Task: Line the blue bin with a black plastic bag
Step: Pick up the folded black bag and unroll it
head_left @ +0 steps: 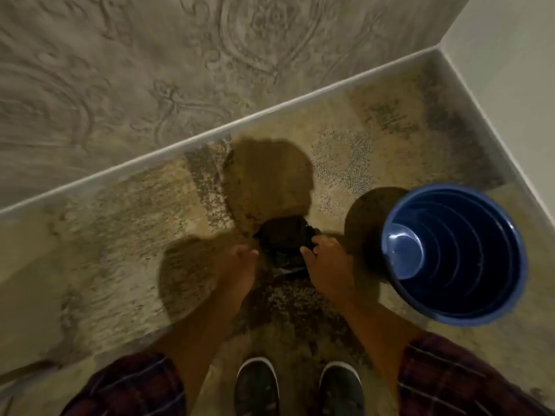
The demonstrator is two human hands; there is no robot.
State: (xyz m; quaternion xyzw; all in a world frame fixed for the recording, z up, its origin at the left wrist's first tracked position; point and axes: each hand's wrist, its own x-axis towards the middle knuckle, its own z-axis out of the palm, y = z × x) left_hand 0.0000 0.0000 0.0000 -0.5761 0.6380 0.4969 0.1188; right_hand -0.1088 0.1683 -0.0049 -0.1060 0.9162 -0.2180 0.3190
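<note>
Standing on a patterned carpet (pixel 126 223), near the corner where two white baseboards (pixel 186 145) meet. Blue plastic bin (pixel 456 253) upright on the carpet toward that corner, just beside the right hand, mouth open and bare inside, no liner yet. Black plastic bag (pixel 283 240) held in the air between both hands, bunched into a dark wad, not yet opened out; well clear of the bin's rim.

Right hand (pixel 326 262) closed on the bag's right edge, fingers curled into the film. Left hand (pixel 238 265) curled at the bag's left edge, apparently pinching it too, though blur hides the exact contact. Hands a little apart, bag stretched between them. Plaid sleeves (pixel 450 376) and two dark shoes (pixel 298 388) at the bottom of the view.

Probably very light, thin and limp: no shape of its own, prone to clinging to itself and slipping between fingers. Likely tears if yanked over a hard rim. Best taken at the open hem, the two layers rubbed apart, then shaken to fill with air before lowering into the bin and folding the hem over the rim.
</note>
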